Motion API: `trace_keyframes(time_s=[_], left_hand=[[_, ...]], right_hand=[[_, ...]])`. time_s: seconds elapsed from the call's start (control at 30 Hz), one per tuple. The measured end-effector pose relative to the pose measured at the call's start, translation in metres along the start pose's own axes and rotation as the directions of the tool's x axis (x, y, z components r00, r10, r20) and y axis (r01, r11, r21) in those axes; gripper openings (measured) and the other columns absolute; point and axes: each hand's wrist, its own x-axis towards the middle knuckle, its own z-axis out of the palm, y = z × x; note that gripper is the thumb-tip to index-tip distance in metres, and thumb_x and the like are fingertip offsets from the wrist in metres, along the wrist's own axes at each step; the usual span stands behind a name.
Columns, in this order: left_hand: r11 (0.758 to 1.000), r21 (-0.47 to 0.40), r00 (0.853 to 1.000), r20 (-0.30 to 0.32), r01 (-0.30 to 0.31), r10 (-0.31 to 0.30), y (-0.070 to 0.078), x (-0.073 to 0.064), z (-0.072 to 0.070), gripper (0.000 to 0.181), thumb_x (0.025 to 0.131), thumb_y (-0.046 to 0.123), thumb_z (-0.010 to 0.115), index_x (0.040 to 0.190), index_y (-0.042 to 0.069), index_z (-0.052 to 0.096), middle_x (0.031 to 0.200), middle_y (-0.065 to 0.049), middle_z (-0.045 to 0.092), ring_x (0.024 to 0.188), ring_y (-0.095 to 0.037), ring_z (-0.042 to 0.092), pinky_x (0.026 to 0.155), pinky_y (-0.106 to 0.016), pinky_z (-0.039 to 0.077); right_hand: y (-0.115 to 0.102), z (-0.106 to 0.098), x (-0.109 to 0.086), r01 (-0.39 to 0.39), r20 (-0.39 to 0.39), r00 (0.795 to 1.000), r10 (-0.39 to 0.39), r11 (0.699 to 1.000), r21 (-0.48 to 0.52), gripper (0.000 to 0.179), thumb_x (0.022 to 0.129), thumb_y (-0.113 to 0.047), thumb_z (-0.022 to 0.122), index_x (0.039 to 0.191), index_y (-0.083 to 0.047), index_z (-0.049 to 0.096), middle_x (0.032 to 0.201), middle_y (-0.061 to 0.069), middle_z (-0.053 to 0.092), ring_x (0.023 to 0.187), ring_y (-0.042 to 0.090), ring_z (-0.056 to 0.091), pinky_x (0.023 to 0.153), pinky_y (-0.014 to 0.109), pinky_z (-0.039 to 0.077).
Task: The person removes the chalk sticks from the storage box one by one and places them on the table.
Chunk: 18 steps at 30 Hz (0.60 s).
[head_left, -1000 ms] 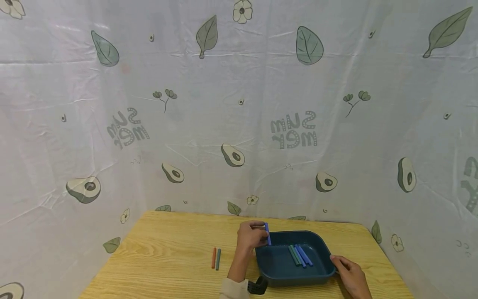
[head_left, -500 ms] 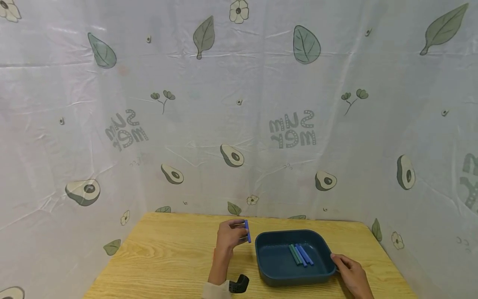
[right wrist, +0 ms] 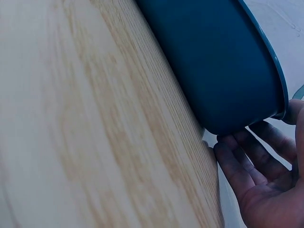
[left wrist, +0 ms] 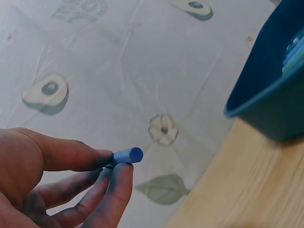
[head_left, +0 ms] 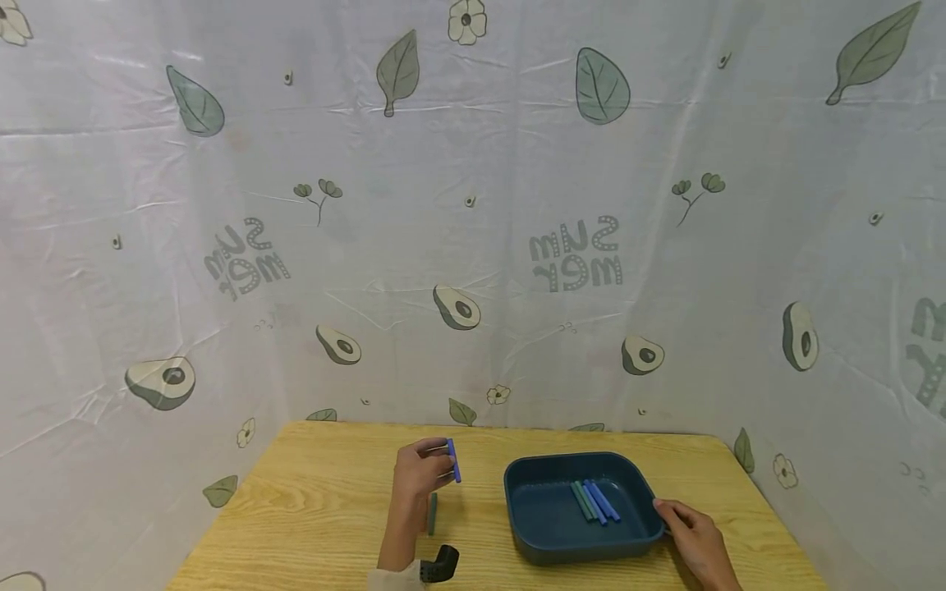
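My left hand pinches a blue chalk stick between thumb and fingertips, above the table and left of the dark blue container. In the left wrist view, one round end of the chalk points away from the hand, and the fingertips look smudged with blue. At the container's right end, my right hand holds its rim, thumb on top and fingers below against the outer wall. Inside the container lie green chalk sticks and blue chalk sticks, side by side.
A green chalk stick lies on the wooden table beside my left forearm, which mostly hides a red one. A patterned white sheet hangs behind and around the table.
My left hand has moved left from the container's left rim, still pinching the blue chalk. It now covers most of the red chalk on the table. The right hand stays on the container.
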Motion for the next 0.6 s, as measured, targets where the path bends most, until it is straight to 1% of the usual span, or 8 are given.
trace_keyframes(time_s=[0.1, 0.23, 0.37, 0.53, 0.6], left_hand=[[1.000, -0.005, 1.000, -0.028, 0.013, -0.013, -0.004, 0.000, -0.012, 0.047, 0.096, -0.006, 0.069, 0.140, -0.017, 0.059, 0.129, -0.039, 0.067, 0.093, -0.026, 0.079, 0.082, -0.043, 0.069], [0.999, -0.013, 0.997, -0.066, 0.031, -0.032, -0.013, 0.001, -0.027, 0.048, 0.097, -0.006, 0.068, 0.142, -0.018, 0.057, 0.132, -0.041, 0.065, 0.093, -0.026, 0.079, 0.081, -0.041, 0.069], [0.999, -0.016, 0.994, -0.104, 0.043, -0.044, -0.022, 0.001, -0.040, 0.049, 0.096, -0.007, 0.067, 0.142, -0.019, 0.055, 0.130, -0.042, 0.066, 0.092, -0.025, 0.079, 0.080, -0.040, 0.069], [0.999, 0.003, 0.989, -0.139, 0.040, -0.039, -0.033, 0.000, -0.050, 0.049, 0.095, -0.009, 0.067, 0.141, -0.021, 0.055, 0.124, -0.042, 0.068, 0.086, -0.026, 0.080, 0.074, -0.037, 0.069], [0.999, 0.031, 0.988, -0.148, 0.040, -0.035, -0.037, 0.000, -0.052, 0.049, 0.093, -0.010, 0.067, 0.139, -0.022, 0.056, 0.122, -0.042, 0.069, 0.085, -0.028, 0.080, 0.072, -0.036, 0.069]], right_hand=[[-0.002, 0.000, -0.001, 0.000, 0.000, 1.000, 0.000, 1.000, 0.004, 0.072, 0.108, -0.062, 0.051, 0.136, 0.001, 0.071, 0.145, 0.027, 0.066, 0.139, 0.053, 0.055, 0.108, 0.062, 0.052], [-0.002, 0.000, -0.002, 0.003, -0.007, 1.000, -0.003, 1.000, 0.001, 0.071, 0.109, -0.062, 0.051, 0.137, 0.000, 0.071, 0.144, 0.026, 0.067, 0.138, 0.051, 0.057, 0.108, 0.061, 0.053], [-0.002, 0.001, -0.002, 0.006, -0.008, 1.000, -0.006, 1.000, 0.003, 0.070, 0.109, -0.060, 0.051, 0.137, 0.001, 0.071, 0.143, 0.026, 0.068, 0.138, 0.051, 0.057, 0.108, 0.060, 0.053], [0.000, 0.001, 0.000, 0.002, -0.016, 1.000, -0.002, 1.000, -0.011, 0.071, 0.108, -0.062, 0.052, 0.136, 0.001, 0.071, 0.141, 0.026, 0.069, 0.137, 0.052, 0.058, 0.107, 0.061, 0.053], [0.000, 0.001, 0.000, -0.003, -0.026, 1.000, 0.003, 1.000, -0.009, 0.071, 0.108, -0.062, 0.052, 0.135, 0.001, 0.072, 0.139, 0.025, 0.070, 0.134, 0.050, 0.061, 0.106, 0.059, 0.055]])
